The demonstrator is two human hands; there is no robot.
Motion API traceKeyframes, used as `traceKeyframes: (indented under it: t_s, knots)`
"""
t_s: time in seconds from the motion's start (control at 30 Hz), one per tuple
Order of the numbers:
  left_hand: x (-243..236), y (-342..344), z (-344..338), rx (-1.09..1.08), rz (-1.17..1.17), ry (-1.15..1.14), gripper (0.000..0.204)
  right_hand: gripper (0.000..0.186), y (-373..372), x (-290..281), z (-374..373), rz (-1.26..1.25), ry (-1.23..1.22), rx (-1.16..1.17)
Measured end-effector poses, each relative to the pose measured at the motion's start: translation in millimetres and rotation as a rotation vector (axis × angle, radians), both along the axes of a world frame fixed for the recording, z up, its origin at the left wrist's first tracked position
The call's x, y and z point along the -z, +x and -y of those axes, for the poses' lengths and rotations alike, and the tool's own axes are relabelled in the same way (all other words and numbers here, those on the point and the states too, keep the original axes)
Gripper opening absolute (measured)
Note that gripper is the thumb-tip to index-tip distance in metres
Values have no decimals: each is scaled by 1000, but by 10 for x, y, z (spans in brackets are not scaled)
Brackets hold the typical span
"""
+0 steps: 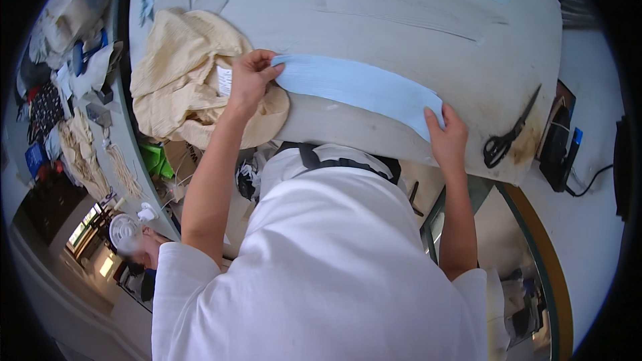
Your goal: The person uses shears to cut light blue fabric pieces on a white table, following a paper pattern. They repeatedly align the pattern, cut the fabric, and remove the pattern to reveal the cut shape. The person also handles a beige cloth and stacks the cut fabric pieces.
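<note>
A long light-blue strip of fabric (354, 82) stretches between my two hands over the near part of the padded table. My left hand (254, 80) pinches its left end between thumb and fingers. At the other end, my right hand (447, 132) grips the strip's lower right corner, thumb on top. Beside and partly under my left wrist lies a crumpled cream garment (184, 73) with a white label (225, 81) showing. Black scissors (511, 130) rest on the table to the right of my right hand.
The grey-white padded table (401, 27) spreads ahead, with a brownish stain near the scissors. A black device with a cable (558, 150) stands past the right edge. On the left, a side table (110, 140) carries cloth scraps, cords and a small white fan (126, 232); another person's hand (152, 246) is near it.
</note>
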State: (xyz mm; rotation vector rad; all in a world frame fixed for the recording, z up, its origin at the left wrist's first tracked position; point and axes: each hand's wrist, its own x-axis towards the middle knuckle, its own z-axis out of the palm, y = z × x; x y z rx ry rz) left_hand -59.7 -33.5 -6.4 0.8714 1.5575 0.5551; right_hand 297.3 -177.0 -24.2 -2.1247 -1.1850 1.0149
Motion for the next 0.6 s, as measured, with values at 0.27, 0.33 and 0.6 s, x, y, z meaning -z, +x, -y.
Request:
traceKeyframes:
  t_s: [0.27, 0.33, 0.6]
  knots:
    - [-111, -56, 66, 66, 47, 72, 9, 33, 13, -63, -17, 193, -98, -80]
    - [-87, -71, 73, 66, 76, 61, 11, 32, -13, -114, -24, 236, -48, -94]
    - [-37, -2, -51, 152, -115, 69, 26, 25, -75, -243, 33, -41, 51, -41]
